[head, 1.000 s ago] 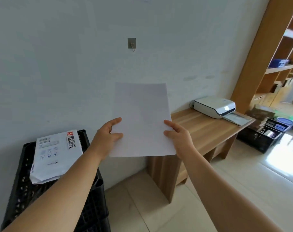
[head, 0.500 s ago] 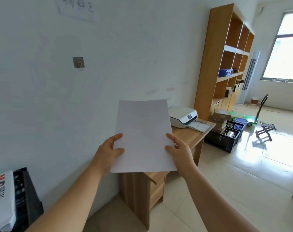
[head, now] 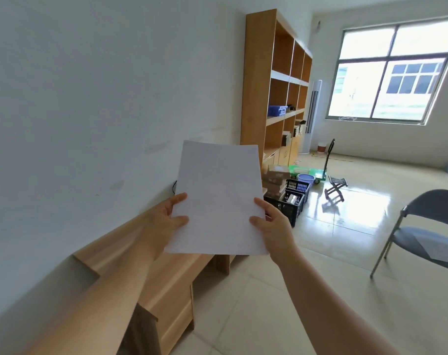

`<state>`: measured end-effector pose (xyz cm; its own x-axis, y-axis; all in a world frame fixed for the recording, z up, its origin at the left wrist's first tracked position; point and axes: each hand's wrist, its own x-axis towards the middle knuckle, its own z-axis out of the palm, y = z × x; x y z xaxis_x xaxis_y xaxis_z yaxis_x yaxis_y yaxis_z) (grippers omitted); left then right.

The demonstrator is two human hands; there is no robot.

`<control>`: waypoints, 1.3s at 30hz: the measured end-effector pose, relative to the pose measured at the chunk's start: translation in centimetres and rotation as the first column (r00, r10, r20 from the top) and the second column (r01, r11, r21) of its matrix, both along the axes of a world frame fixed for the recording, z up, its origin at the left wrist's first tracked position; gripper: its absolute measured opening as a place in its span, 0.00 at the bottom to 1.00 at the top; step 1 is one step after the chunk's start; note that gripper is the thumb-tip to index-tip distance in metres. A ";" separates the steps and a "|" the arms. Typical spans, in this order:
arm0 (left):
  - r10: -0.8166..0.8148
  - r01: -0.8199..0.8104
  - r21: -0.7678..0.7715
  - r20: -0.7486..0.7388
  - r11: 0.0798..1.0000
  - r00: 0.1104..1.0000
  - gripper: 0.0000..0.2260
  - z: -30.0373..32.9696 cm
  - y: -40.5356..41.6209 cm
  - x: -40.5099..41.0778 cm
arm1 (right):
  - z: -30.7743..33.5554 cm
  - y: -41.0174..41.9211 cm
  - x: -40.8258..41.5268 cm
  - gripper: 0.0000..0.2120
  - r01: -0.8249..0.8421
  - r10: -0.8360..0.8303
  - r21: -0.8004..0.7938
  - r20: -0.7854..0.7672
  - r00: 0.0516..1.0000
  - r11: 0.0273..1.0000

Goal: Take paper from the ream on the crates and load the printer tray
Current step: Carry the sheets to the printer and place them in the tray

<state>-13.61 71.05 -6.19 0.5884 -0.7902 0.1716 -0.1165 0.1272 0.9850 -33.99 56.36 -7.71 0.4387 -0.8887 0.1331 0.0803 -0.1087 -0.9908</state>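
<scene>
I hold a thin stack of white paper (head: 219,198) upright in front of me with both hands. My left hand (head: 164,221) grips its left edge, thumb on the front. My right hand (head: 274,226) grips the lower right edge the same way. The sheets hang above the far end of a low wooden desk (head: 171,285) that runs along the wall. The printer is hidden behind the paper. The ream and the crates it lay on are out of view.
A tall wooden shelf unit (head: 276,85) stands past the desk. Black crates (head: 289,203), cardboard boxes, a purple basin (head: 305,178), a green trolley (head: 317,172) and a small folding stool (head: 335,188) sit on the floor beyond. A grey folding chair (head: 428,239) is at right.
The view has swung right along the wall. The ream and its black crate have left the frame, and the paper now covers the printer. Both hands keep their grip.
</scene>
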 end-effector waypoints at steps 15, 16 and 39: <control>-0.350 0.350 -0.011 -0.042 0.937 0.936 0.22 -3.3 -37.3 -2.4 | -1.0 -28.6 -6.4 0.22 0.342 -0.343 0.056 -0.004 0.939 0.938; -0.372 0.372 -0.015 -0.038 0.928 0.927 0.22 -3.1 -39.8 -2.8 | -0.8 -30.4 -6.8 0.22 0.365 -0.366 0.055 0.003 0.931 0.929; -0.452 0.457 0.050 -0.086 0.888 0.888 0.20 -2.5 -83.1 -9.3 | -0.9 -71.8 -14.2 0.21 0.433 -0.434 0.038 0.051 0.899 0.901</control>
